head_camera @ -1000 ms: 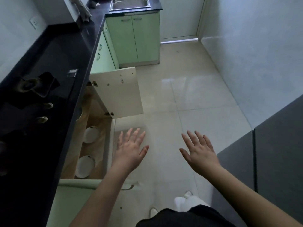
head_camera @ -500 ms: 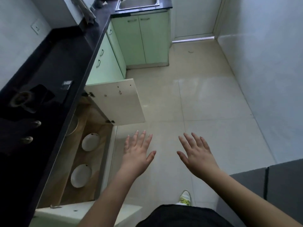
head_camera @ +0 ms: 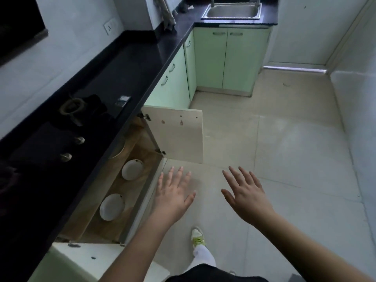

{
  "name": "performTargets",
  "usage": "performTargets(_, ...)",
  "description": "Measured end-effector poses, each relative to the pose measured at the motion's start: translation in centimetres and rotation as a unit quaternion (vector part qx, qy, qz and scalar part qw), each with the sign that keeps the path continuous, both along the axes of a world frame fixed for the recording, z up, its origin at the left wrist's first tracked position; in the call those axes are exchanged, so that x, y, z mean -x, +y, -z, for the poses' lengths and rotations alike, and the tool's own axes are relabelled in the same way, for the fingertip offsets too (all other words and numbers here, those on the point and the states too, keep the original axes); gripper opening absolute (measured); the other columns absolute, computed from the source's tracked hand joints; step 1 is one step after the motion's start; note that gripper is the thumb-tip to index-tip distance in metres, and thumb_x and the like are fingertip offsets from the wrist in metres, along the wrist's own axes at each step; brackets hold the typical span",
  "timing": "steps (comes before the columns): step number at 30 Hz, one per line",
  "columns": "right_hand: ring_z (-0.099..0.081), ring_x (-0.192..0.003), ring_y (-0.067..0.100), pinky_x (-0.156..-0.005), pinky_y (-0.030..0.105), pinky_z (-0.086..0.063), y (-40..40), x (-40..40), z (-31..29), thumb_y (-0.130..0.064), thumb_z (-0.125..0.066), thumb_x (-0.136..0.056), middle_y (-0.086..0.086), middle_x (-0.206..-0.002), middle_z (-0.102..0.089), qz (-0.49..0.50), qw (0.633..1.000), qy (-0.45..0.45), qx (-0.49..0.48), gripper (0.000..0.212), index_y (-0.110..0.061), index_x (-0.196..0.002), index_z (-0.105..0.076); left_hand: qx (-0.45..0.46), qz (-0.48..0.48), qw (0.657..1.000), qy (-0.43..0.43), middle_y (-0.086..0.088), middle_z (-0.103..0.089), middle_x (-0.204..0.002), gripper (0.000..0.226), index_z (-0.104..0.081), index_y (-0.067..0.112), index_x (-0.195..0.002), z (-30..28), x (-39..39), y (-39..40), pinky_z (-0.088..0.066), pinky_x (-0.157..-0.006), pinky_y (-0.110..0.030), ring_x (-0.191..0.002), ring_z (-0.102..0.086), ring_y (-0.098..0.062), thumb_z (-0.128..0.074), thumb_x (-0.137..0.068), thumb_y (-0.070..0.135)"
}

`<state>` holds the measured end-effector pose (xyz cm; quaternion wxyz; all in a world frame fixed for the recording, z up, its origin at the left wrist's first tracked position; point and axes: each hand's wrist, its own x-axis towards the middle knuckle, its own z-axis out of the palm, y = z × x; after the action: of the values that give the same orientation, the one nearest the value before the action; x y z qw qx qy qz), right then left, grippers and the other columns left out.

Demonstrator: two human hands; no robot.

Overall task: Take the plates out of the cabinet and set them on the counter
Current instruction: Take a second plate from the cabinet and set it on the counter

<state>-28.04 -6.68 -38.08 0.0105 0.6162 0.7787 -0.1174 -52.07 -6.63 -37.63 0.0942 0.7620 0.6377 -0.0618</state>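
- Plates lie flat on the wooden floor of the open cabinet point(head_camera: 130, 202) under the dark table point(head_camera: 126, 64): a near plate point(head_camera: 112, 207) and a far plate point(head_camera: 132, 169), well apart from each other, with the rim of what may be a third dish point(head_camera: 119, 150) just showing under the table edge; too hidden to be sure
- Both cabinet doors stand swung out: the far door point(head_camera: 179, 135) open to the floor side, the near door point(head_camera: 85, 259) at the bottom of the view
- Left hand point(head_camera: 173, 195) hovers above the floor just right of the cabinet sill, fingers straight and spread, holding nothing
- Right hand point(head_camera: 244, 192) hovers farther right, also spread and holding nothing
- Nothing has reached the table yet, so the step in hand looks like the first reach
- To do it well, I would judge: bend low, bring the left hand in past the sill to the near plate, slide fingertips under its rim with the thumb on top, and lift it level
- Take care to clear the table's underside and the far door's hinges point(head_camera: 160, 152) on the way out
- Stove burner point(head_camera: 72, 105) and knobs point(head_camera: 79, 140) fill the near part of the table, so the bare stretch farther along looks the safer landing spot
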Motion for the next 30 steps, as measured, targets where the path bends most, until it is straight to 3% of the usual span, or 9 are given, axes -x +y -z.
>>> performTargets(6,0.003,-0.150,0.021,-0.118,0.038,0.008,7.0,4.2,0.0,-0.065,0.002,-0.089,-0.004,-0.164,-0.008,-0.061,0.998,-0.004,-0.006,0.073,-0.031,-0.154,-0.003,-0.033,-0.066,0.996,-0.042,0.006,0.014,-0.164,0.082,0.003,0.038,-0.155,1.6,4.3,4.2,0.022,-0.114,-0.040,-0.147,0.025,-0.018,0.022,-0.081,0.070)
performTargets(11,0.004,-0.150,0.022,-0.120,0.041,0.007,12.6,10.6,-0.1,-0.059,-0.015,-0.097,-0.001,-0.164,-0.007,-0.146,0.989,0.003,0.007,0.066,-0.028,-0.155,-0.005,-0.058,-0.129,0.989,-0.037,0.008,0.026,-0.158,0.069,0.014,0.040,-0.150,1.8,8.3,7.4,0.021,-0.115,-0.042,-0.146,0.028,-0.019,0.017,-0.087,0.069)
performTargets(17,0.005,-0.150,0.023,-0.121,0.043,0.004,17.0,16.1,0.0,-0.059,-0.015,-0.098,-0.001,-0.164,-0.005,-0.207,0.978,-0.006,0.006,0.065,-0.028,-0.155,-0.003,-0.035,-0.158,0.986,-0.045,0.008,0.028,-0.157,0.067,0.020,0.040,-0.146,2.1,12.4,10.1,0.025,-0.112,-0.041,-0.143,0.032,-0.018,0.015,-0.086,0.069)
performTargets(30,-0.009,-0.150,0.025,-0.118,0.042,0.002,26.0,23.7,1.5,-0.062,-0.013,-0.095,0.001,-0.162,-0.018,-0.354,0.935,-0.014,-0.003,0.068,-0.028,-0.154,-0.013,-0.008,-0.282,0.959,-0.043,0.007,0.018,-0.159,0.077,0.004,0.034,-0.154,4.4,16.6,11.4,0.018,-0.115,-0.042,-0.142,0.028,-0.017,0.013,-0.086,0.069)
